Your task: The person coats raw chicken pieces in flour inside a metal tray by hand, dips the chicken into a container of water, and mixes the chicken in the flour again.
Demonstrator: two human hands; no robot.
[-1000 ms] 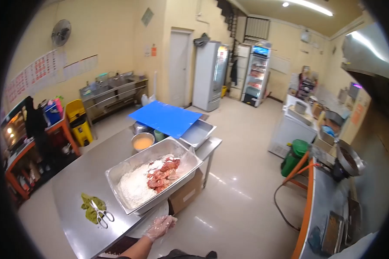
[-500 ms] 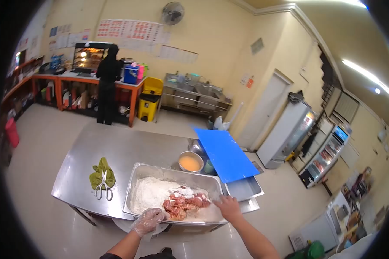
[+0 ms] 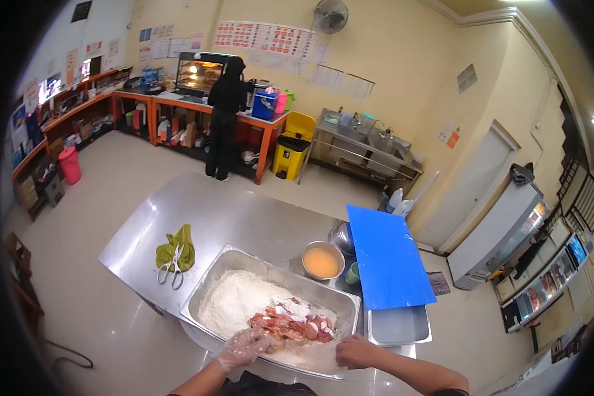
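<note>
Head view: my left hand point(image 3: 245, 348), in a see-through glove point(image 3: 231, 360), hangs over the near edge of the long metal pan point(image 3: 347, 317), right by the red meat point(image 3: 289, 325). Its fingers are bent, and I can't make out if they pinch any meat, because the back of my hand is in the way. My right hand point(image 3: 355, 353) is bare and curled by the pan's near right corner; its fingertips are hidden, so I can't say whether they grip the rim. The meat lies inside the pan, with white powder point(image 3: 231, 297) heaped to its left and some on top. A blue board point(image 3: 389, 257) covers part of a metal tray point(image 3: 424, 323) and hides bits of a shiny bowl point(image 3: 340, 239) and a green cup point(image 3: 353, 274). The tray is just past the pan's right end, so room is tight there. Left of the pan, scissors point(image 3: 173, 265) lie partly on a green cloth point(image 3: 186, 241), with bare table point(image 3: 218, 204) beyond them.
</note>
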